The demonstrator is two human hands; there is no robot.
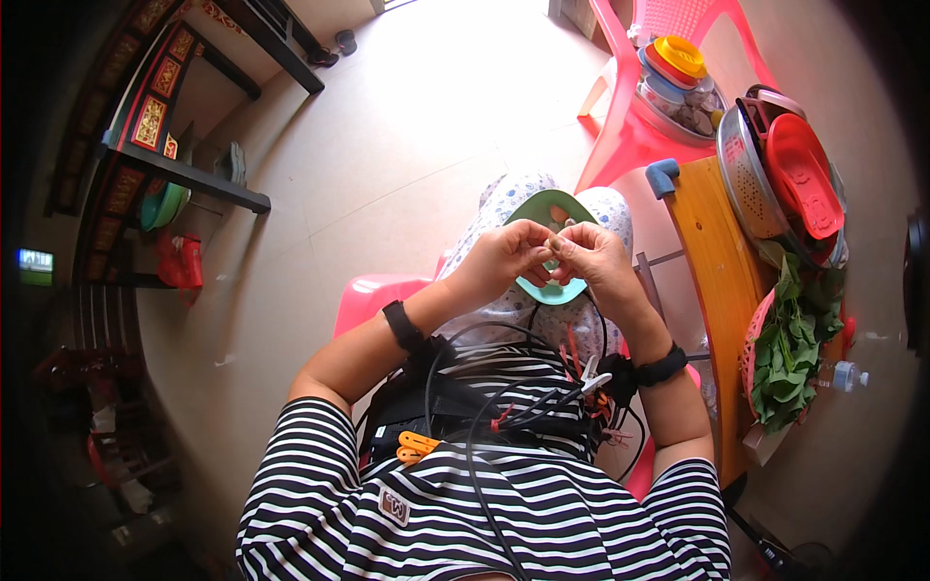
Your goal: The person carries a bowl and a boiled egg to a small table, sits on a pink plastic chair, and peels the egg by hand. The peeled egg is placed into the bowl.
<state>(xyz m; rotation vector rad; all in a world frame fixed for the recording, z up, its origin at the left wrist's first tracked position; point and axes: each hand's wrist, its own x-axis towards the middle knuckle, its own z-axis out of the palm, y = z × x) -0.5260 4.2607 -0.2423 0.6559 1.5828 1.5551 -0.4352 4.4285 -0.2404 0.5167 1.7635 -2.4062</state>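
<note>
A green plastic basin (526,208) rests on my lap, between patterned trouser legs, with a few small pieces inside, one of them orange. Above it my left hand (514,253) and my right hand (590,254) meet at the fingertips. Between them they pinch a small brownish-yellow piece (554,243), too small and too covered by the fingers to identify. Both thumbs and forefingers are bent around it. Part of the basin's inside is hidden beneath my hands.
On my right, a wooden table (699,240) holds a metal colander (748,174), a red plastic tray (803,174) and a pink basket of leafy greens (788,356). A pink chair (617,138) bears stacked containers (672,65). Black cables (472,436) cross my front.
</note>
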